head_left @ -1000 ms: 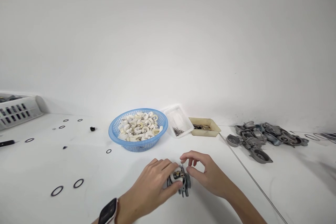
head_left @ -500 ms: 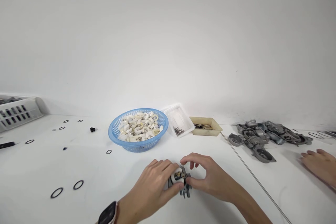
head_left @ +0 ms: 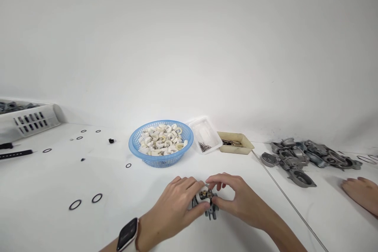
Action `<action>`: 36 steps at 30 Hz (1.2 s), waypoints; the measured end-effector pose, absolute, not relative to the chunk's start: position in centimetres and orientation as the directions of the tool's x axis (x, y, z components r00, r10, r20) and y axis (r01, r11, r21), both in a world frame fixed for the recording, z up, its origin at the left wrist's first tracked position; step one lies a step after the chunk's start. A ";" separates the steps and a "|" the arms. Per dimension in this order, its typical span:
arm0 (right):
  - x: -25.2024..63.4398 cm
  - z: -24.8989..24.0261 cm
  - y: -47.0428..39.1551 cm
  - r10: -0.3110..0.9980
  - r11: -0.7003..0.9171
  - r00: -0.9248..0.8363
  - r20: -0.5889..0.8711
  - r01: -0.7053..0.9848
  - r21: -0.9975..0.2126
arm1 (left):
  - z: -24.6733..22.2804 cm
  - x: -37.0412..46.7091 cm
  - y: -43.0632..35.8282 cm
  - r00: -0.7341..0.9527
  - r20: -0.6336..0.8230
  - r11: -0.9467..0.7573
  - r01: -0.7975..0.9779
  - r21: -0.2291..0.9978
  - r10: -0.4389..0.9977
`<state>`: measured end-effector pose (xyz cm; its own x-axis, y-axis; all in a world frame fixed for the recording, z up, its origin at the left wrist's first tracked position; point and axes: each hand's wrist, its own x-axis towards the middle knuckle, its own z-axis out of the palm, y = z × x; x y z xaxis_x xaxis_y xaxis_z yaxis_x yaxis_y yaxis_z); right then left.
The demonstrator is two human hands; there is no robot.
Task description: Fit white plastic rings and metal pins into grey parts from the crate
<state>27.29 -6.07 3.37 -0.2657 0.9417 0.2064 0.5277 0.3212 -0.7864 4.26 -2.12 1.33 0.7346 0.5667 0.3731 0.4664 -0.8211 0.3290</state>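
Lower centre of frame: left hand (head_left: 177,206) has its grip clamped on metal part (head_left: 211,212). Right hand (head_left: 240,198) is at its right side; grip state cannot be told. Step appears to be fine fingerwork; next move likely calls for steady support.

Two bare hands work at a small grey metal carburetor body (head_left: 210,209) in front of a blue oval plastic basket (head_left: 161,160) of white, C-shaped floats (head_left: 162,139); the left hand (head_left: 178,202), with a smartwatch (head_left: 128,234) on its wrist, grips the body, and the right hand's (head_left: 233,195) fingertips touch its other side. Right of the basket are a white tray (head_left: 208,130) of metal pins (head_left: 204,147), a cream tray (head_left: 236,149), a heap of grey metal castings (head_left: 301,157) and another person's hand (head_left: 360,193). Left of it lie black rings (head_left: 75,204) and a white slotted crate (head_left: 53,116).
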 end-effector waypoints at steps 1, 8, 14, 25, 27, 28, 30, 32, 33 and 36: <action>27.3 3.4 -6.1 0.939 0.329 -0.271 0.212 0.524 -0.786 | 1.3 4.2 -2.1 0.733 0.379 -0.823 0.465 0.326 0.565; 27.1 3.8 -6.3 0.931 0.348 -0.291 0.219 0.531 -0.773 | 1.2 4.3 -2.0 0.728 0.384 -0.821 0.471 0.323 0.568; 26.9 4.1 -6.5 0.926 0.359 -0.298 0.232 0.506 -0.784 | 1.2 4.2 -2.1 0.730 0.386 -0.823 0.462 0.330 0.564; 26.9 4.0 -6.3 0.928 0.355 -0.292 0.230 0.512 -0.783 | 1.0 4.2 -1.9 0.738 0.348 -0.809 0.462 0.364 0.578; 26.8 3.9 -6.3 0.927 0.358 -0.295 0.231 0.513 -0.780 | 1.1 4.2 -1.9 0.738 0.350 -0.809 0.460 0.366 0.577; 26.8 3.9 -6.3 0.927 0.358 -0.298 0.230 0.515 -0.779 | 1.1 4.3 -2.0 0.738 0.350 -0.809 0.460 0.366 0.578; 26.8 4.0 -6.3 0.927 0.357 -0.300 0.226 0.518 -0.777 | 1.2 4.3 -2.0 0.734 0.350 -0.806 0.465 0.367 0.582; 26.8 4.1 -6.3 0.928 0.353 -0.300 0.219 0.524 -0.775 | 1.2 4.3 -2.0 0.731 0.351 -0.804 0.468 0.367 0.586; 26.8 4.2 -6.3 0.928 0.352 -0.301 0.218 0.527 -0.774 | 1.2 4.3 -2.0 0.731 0.351 -0.804 0.469 0.365 0.586; 26.9 4.3 -6.5 0.921 0.364 -0.325 0.213 0.529 -0.766 | 1.0 4.2 -2.1 0.734 0.355 -0.810 0.465 0.358 0.579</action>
<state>26.94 -6.47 4.30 -0.3255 0.9213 0.2127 0.5295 0.3639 -0.7663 4.20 -2.09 1.01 0.7343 0.5788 0.3548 0.4653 -0.8096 0.3577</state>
